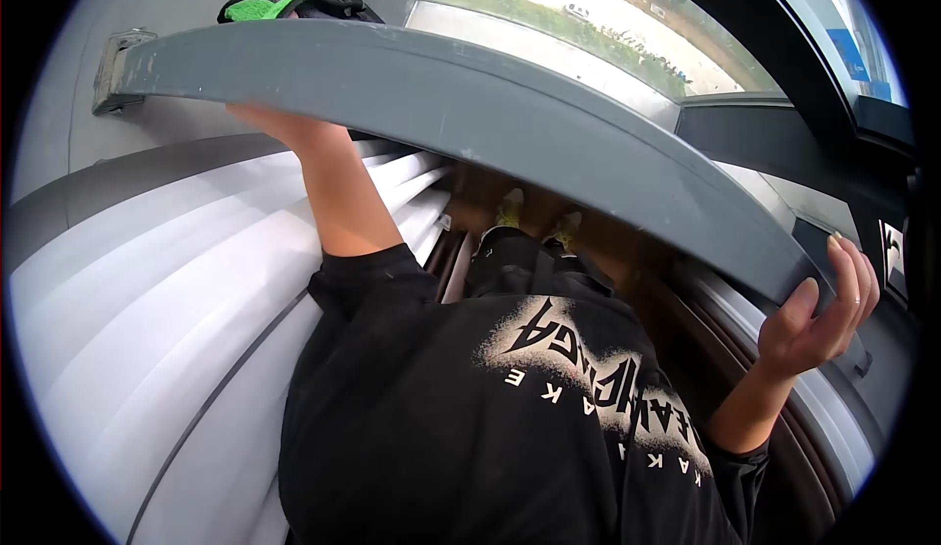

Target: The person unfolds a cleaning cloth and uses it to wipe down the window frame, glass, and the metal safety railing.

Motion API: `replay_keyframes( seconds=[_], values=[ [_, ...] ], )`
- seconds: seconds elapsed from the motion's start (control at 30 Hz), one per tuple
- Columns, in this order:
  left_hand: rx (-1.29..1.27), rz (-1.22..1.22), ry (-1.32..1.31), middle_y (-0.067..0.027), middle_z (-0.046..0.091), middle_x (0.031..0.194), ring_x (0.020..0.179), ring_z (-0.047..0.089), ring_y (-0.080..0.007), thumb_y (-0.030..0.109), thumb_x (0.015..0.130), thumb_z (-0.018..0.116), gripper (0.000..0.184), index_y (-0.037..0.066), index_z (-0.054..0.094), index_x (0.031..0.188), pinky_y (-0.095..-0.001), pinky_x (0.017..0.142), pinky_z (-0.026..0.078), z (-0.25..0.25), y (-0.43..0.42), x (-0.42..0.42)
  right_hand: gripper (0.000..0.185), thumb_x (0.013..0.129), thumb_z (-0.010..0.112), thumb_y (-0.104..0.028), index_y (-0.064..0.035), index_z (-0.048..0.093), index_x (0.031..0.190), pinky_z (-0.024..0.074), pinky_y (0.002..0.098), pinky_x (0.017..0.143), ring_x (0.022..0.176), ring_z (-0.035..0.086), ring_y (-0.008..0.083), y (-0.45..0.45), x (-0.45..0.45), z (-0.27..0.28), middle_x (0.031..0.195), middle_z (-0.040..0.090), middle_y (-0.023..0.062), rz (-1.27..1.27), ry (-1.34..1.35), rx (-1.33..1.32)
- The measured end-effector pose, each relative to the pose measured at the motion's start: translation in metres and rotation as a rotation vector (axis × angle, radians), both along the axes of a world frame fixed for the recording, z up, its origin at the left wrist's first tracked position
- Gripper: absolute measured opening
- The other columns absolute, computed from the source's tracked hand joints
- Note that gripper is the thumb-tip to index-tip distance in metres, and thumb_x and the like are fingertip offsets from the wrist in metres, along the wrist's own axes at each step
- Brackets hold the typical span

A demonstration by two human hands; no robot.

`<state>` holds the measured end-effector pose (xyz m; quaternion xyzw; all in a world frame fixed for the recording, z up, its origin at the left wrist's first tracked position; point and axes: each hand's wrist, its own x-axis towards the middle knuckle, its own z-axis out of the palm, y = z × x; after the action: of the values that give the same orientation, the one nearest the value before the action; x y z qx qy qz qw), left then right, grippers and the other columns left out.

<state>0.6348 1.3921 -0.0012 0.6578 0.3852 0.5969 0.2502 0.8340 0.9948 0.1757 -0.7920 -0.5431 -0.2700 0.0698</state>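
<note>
A wide grey rail (441,94) crosses in front of me. My left hand (279,122) reaches behind it, and the rail hides most of the fingers. Just above the rail, a bit of skin shows against a green and black pad (263,6), which my left hand seems to hold; its kind is unclear. At the rail's right end is my right hand (818,320), thumb and fingers apart and slightly curled, with nothing seen between them. Whether it touches the rail cannot be told.
A window (588,16) beyond the rail looks down on a road with cars. Its dark frame (784,45) runs along the right. White curtain (196,280) hangs at left. A metal bracket (123,70) joins the rail to the wall. My shoes (510,209) stand on brown floor below.
</note>
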Motion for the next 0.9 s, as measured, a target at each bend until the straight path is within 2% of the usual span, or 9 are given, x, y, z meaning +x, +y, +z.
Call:
replay_keyframes(
  seconds=[0.07,0.17,0.37,0.47,0.5,0.53,0.57,0.73,0.9],
  values=[
    [-0.042,-0.030,-0.020,-0.0080,0.066,0.085,0.071,0.064,-0.0164,0.008,0.075,0.074,0.025,0.000,0.061,0.095,-0.0280,0.063,0.054,-0.028,-0.002,0.000,0.035,0.076,0.046,-0.010,0.0051,0.059,0.105,0.0451,0.0409,0.088,0.096,0.057,0.0320,-0.005,0.002,0.000,0.101,0.063,0.0186,-0.018,0.007,0.000],
    [-0.135,-0.080,-0.002,-0.0093,0.067,0.085,0.074,0.064,-0.0181,0.011,0.076,0.072,0.024,0.001,0.061,0.095,-0.0292,0.066,0.053,-0.097,-0.012,-0.005,0.039,0.072,0.043,-0.012,0.0071,0.058,0.103,0.0452,0.0423,0.089,0.097,0.057,0.0327,-0.010,0.002,0.002,0.100,0.062,0.0200,-0.060,-0.005,-0.024],
    [-0.387,-0.105,0.226,-0.0118,0.067,0.087,0.078,0.064,-0.0216,0.015,0.078,0.068,0.023,0.001,0.062,0.096,-0.0317,0.070,0.052,-0.281,-0.036,-0.006,0.043,0.076,0.037,-0.018,0.0090,0.059,0.100,0.0456,0.0435,0.089,0.096,0.057,0.0339,-0.029,0.013,0.010,0.098,0.063,0.0213,-0.063,0.007,-0.086],
    [-0.498,-0.085,0.388,-0.0130,0.067,0.087,0.081,0.064,-0.0234,0.017,0.079,0.066,0.023,0.001,0.063,0.096,-0.0329,0.073,0.051,-0.342,-0.043,-0.006,0.045,0.078,0.035,-0.021,0.0087,0.059,0.101,0.0451,0.0443,0.089,0.097,0.057,0.0347,-0.039,0.014,0.014,0.098,0.063,0.0208,-0.077,0.033,-0.124],
    [-0.511,-0.075,0.441,-0.0134,0.067,0.087,0.082,0.064,-0.0239,0.017,0.079,0.066,0.023,0.001,0.063,0.096,-0.0334,0.074,0.050,-0.348,-0.046,-0.003,0.045,0.079,0.035,-0.022,0.0085,0.059,0.101,0.0451,0.0443,0.089,0.097,0.057,0.0345,-0.039,0.012,0.015,0.098,0.063,0.0203,-0.096,0.029,-0.136],
    [-0.480,-0.029,0.577,-0.0087,0.066,0.088,0.081,0.062,-0.0223,0.014,0.081,0.065,0.020,0.000,0.061,0.095,-0.0322,0.075,0.048,-0.351,-0.045,-0.001,0.045,0.079,0.035,-0.022,0.0082,0.060,0.101,0.0451,0.0443,0.089,0.098,0.057,0.0344,-0.037,0.010,0.015,0.098,0.063,0.0199,-0.114,0.025,-0.136],
    [-0.499,-0.036,0.577,-0.0087,0.066,0.088,0.081,0.062,-0.0220,0.014,0.081,0.066,0.021,0.000,0.061,0.095,-0.0321,0.075,0.048,-0.352,-0.046,0.001,0.045,0.079,0.035,-0.023,0.0079,0.060,0.102,0.0450,0.0443,0.090,0.098,0.057,0.0343,-0.035,0.010,0.013,0.098,0.063,0.0194,-0.126,0.025,-0.136],
    [-0.679,-0.113,0.263,-0.0084,0.066,0.090,0.082,0.062,-0.0205,0.014,0.080,0.069,0.025,-0.002,0.061,0.096,-0.0319,0.076,0.048,-0.310,-0.052,-0.001,0.035,0.082,0.036,-0.011,0.0064,0.062,0.099,0.0485,0.0425,0.086,0.092,0.060,0.0327,-0.035,0.021,0.005,0.096,0.064,0.0183,-0.033,-0.075,-0.092],
    [-0.677,-0.154,-0.160,-0.0082,0.066,0.091,0.082,0.062,-0.0191,0.014,0.078,0.072,0.028,-0.004,0.061,0.097,-0.0316,0.077,0.048,-0.209,-0.051,0.009,0.029,0.080,0.043,-0.006,0.0067,0.062,0.097,0.0488,0.0419,0.084,0.090,0.061,0.0328,-0.018,0.017,-0.004,0.094,0.064,0.0188,0.007,-0.028,-0.003]
  ],
)
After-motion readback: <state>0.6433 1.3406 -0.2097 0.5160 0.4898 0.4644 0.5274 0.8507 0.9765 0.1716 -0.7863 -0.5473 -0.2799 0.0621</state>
